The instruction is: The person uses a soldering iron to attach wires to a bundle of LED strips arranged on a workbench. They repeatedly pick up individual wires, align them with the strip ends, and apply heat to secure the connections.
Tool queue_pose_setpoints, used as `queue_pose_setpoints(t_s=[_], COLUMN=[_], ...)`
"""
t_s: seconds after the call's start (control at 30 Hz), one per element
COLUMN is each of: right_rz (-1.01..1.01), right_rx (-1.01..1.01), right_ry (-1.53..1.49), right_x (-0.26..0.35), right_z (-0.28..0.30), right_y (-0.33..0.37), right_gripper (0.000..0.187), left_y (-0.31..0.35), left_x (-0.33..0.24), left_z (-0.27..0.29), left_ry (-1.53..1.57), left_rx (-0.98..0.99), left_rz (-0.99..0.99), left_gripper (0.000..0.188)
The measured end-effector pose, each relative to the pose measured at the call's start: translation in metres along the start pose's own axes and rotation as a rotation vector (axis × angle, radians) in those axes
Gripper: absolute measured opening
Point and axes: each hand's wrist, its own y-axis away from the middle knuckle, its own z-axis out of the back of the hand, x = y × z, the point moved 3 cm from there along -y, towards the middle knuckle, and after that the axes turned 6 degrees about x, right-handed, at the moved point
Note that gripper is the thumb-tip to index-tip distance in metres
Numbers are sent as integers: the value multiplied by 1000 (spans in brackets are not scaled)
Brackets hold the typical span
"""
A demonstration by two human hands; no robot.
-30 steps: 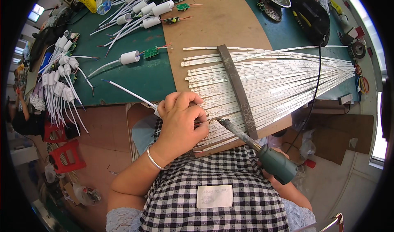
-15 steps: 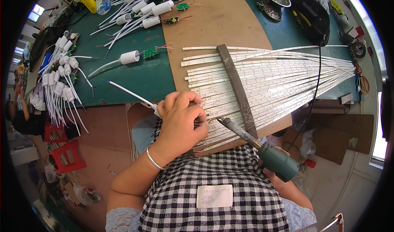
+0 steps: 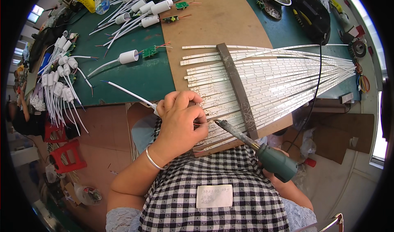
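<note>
Green workbench (image 3: 147, 82) filled most of the upper part, with a brown board (image 3: 209, 16) on it sticking out past the front edge. Fanned across that was a big bunch of white LED strips (image 3: 279, 74), spread on the left and bunched at the right, with a dark bar (image 3: 237, 91) lying across them. Soldering iron (image 3: 274, 160) slanted over the lower strips; couldn't tell if its tip touched anything. Left hand (image 3: 178, 113) was curled in tight at the strips' left ends, fingertips just beside that tip, whatever they pinched mostly hidden. Right hand (image 3: 271, 178) had the iron by its handle, largely blocked by it. White cable (image 3: 129, 93) poked out leftward from the left hand. Further up sat a white cap (image 3: 129, 57) and, next to it, a little circuit board (image 3: 149, 51).
</note>
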Motion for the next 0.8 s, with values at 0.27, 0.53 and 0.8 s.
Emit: queue_pose_setpoints(t_s=[0.27, 0.53, 0.8], right_rz=[156, 201, -73], right_rx=[19, -22, -203], right_ry=[430, 528, 203], right_x=[6, 2, -6], right_z=[0, 0, 3], right_y=[-3, -3, 5], right_gripper=[42, 29, 17], left_y=[0, 0, 0], left_x=[-1, -1, -1], left_z=[0, 1, 0], left_ry=[-11, -9, -9], left_rx=[-2, -6, 2], left_rz=[-4, -7, -7], left_gripper=[16, 16, 16])
